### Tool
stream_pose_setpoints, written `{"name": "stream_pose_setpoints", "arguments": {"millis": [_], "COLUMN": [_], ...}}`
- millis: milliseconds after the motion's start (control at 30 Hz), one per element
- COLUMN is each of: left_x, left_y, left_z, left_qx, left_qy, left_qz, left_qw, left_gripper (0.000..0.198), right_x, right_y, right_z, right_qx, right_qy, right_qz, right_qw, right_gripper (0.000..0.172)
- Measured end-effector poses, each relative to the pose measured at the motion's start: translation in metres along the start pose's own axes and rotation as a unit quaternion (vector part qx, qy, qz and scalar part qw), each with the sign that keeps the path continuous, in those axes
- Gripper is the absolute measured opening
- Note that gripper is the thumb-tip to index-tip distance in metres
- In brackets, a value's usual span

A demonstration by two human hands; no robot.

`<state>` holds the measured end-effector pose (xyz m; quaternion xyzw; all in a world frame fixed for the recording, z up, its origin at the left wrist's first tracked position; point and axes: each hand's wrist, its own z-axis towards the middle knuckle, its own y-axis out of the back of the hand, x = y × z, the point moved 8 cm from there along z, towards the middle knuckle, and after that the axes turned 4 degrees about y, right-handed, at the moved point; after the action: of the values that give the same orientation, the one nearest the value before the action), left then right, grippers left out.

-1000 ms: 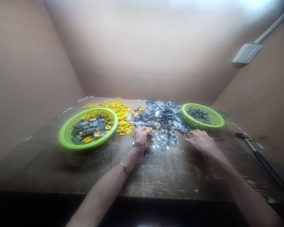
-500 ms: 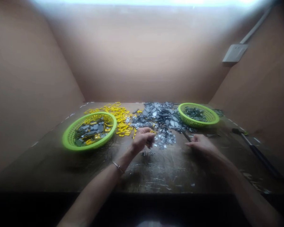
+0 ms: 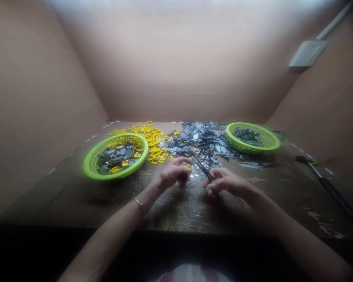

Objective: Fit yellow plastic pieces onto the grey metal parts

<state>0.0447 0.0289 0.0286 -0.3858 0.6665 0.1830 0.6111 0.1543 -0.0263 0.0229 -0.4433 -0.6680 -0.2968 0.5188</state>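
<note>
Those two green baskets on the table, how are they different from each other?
The left basket holds chunky grey pieces mixed with yellow ones, while the right basket holds only darker, smaller-looking grey bits. The left basket looks fuller than the right basket. The left basket sits beside the yellow pile, the right basket beside the grey heap. Both are bright green oval openwork baskets on the wooden table.

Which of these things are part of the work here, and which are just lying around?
Part of the work:
left hand pinching a small yellow piece
right hand holding a slim dark tool
yellow pieces
grey metal pieces
left green basket
right green basket

Just lying around:
long black-handled tool
wall socket
</note>
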Motion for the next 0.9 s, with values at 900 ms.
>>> {"name": "stream_pose_setpoints", "arguments": {"millis": [900], "left_x": [0.001], "left_y": [0.020], "left_z": [-0.003], "left_qx": [0.025], "left_qy": [0.043], "left_qz": [0.071], "left_qw": [0.996], "left_gripper": [0.033], "right_x": [0.032], "right_y": [-0.001], "right_z": [0.029], "right_qx": [0.061], "right_qy": [0.138], "right_qz": [-0.524], "right_qw": [0.838], "right_gripper": [0.023]}}
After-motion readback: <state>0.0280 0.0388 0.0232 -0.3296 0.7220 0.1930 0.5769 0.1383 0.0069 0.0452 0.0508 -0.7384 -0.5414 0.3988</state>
